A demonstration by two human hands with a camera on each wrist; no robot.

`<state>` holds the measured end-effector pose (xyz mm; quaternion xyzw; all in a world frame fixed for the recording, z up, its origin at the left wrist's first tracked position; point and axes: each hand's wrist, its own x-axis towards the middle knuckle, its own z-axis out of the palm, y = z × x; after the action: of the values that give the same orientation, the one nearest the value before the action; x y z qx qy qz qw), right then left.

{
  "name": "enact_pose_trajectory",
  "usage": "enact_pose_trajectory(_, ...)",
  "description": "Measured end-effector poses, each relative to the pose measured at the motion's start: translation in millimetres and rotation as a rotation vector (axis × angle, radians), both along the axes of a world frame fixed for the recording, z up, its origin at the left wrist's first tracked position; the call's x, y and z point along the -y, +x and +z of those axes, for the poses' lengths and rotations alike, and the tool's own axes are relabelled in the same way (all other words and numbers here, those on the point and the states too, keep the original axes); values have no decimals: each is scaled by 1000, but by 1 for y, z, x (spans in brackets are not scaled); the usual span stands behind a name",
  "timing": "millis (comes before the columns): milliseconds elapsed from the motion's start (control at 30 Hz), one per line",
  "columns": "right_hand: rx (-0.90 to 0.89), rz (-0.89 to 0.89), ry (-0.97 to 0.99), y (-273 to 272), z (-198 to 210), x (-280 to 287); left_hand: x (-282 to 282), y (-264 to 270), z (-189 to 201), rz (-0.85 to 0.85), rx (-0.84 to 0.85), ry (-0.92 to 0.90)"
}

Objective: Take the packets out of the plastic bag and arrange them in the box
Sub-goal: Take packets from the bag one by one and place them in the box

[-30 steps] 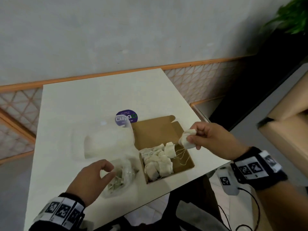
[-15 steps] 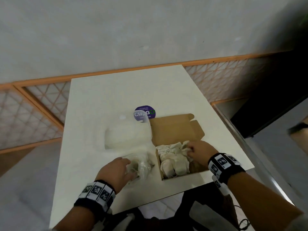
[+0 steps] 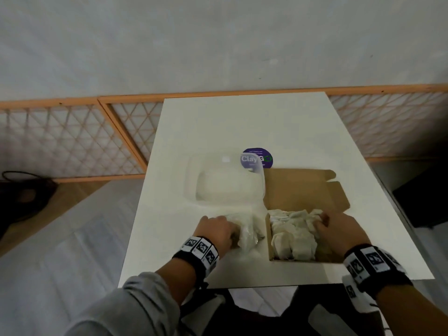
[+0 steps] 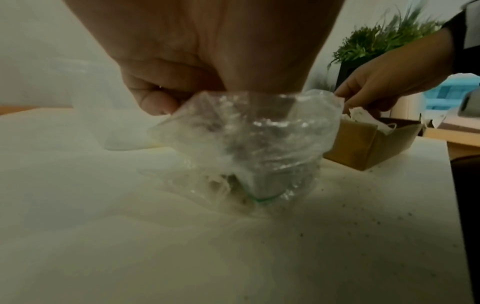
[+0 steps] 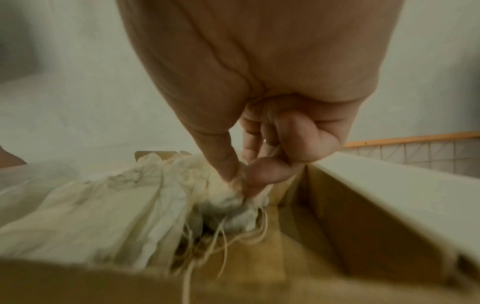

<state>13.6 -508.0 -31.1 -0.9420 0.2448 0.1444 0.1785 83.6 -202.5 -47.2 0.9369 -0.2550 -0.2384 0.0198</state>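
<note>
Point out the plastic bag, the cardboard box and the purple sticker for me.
plastic bag (image 4: pixel 249 144): left wrist view, on its crumpled clear middle.
cardboard box (image 3: pixel 303 190): head view, on its open brown lid flap.
purple sticker (image 3: pixel 265 158): head view, on its uncovered right part.

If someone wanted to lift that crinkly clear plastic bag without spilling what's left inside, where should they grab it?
Probably by the gathered top of the plastic bag, coming from above. Its mouth is bunched upward where the left hand already pinches it, while the remaining packets sag at the bottom on the table. Gripping low would likely squash them or tip the opening sideways.
</note>
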Motion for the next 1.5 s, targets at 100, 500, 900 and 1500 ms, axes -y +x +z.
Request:
enact_pose_trajectory(100, 8, 15, -91, -3, 19, -3, -5, 1, 1, 53, -45, -85)
enact_pose_trajectory(500, 148, 455, 517, 10, 65, -94, -28, 7, 62, 410, -232, -811)
enact_pose_trajectory(900, 356, 275, 1148, 33, 89, -118, -27, 4, 129, 606, -468, -1310)
enact_pose_trajectory(1500, 381, 24, 1390, 22, 108, -113, -39, 9, 141, 631, -32, -1067)
